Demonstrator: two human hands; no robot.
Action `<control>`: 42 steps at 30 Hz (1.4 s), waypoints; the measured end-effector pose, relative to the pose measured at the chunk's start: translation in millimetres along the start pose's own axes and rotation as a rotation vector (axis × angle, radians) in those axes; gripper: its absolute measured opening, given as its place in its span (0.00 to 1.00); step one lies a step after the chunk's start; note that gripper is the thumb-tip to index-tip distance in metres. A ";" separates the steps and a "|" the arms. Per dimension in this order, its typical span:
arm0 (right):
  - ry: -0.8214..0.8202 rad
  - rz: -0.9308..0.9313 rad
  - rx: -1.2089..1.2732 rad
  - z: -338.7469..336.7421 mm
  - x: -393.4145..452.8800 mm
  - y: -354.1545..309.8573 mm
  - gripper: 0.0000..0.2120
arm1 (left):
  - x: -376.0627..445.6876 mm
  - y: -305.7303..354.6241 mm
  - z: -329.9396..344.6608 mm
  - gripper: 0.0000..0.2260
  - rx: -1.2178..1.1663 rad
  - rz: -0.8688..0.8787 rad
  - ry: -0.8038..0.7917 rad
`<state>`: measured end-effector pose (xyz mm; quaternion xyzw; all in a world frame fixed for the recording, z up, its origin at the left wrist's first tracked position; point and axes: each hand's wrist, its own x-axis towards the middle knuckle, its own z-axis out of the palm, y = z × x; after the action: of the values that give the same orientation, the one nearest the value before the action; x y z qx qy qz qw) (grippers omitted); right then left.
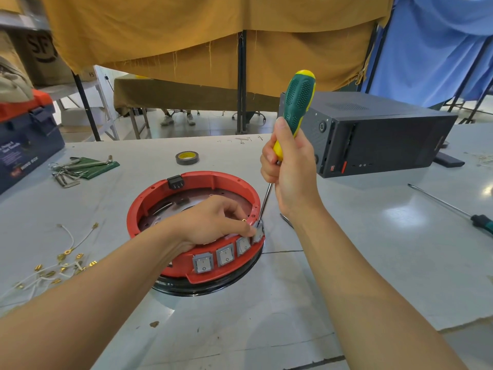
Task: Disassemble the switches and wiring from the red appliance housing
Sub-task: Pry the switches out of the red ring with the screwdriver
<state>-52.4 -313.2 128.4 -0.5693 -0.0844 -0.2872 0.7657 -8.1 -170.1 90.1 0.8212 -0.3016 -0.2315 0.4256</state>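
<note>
The round red appliance housing (149, 201) lies on the grey table, on a black ring. Three grey rocker switches (225, 256) sit in its front wall, and a fourth switch (258, 232) at the right end is tilted out of its slot. My left hand (213, 222) reaches over the housing and pinches that fourth switch. My right hand (289, 166) grips a green and yellow screwdriver (297, 100) upright, its metal tip pressed at the rim beside the same switch. Loose white wires with brass terminals (61, 265) lie to the left.
A black computer case (378, 140) stands at the back right. A second screwdriver (453, 209) lies at the right. A tape roll (187, 157) and hex keys on a green pouch (80, 166) lie behind the housing. A blue and orange toolbox (24, 140) stands far left.
</note>
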 end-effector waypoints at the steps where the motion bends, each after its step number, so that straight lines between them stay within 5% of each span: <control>1: -0.003 -0.002 0.000 -0.1 0.1 -0.1 0.13 | 0.3 -0.1 0.0 0.09 -0.009 -0.008 -0.009; 42: -0.013 0.009 0.026 -3.0 1.4 0.1 0.13 | -0.7 5.2 -0.3 0.06 -0.154 -0.119 -0.064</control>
<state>-51.7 -316.4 128.0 -0.5615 -0.0905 -0.2787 0.7739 -10.0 -171.9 94.7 0.7946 -0.2470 -0.3052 0.4631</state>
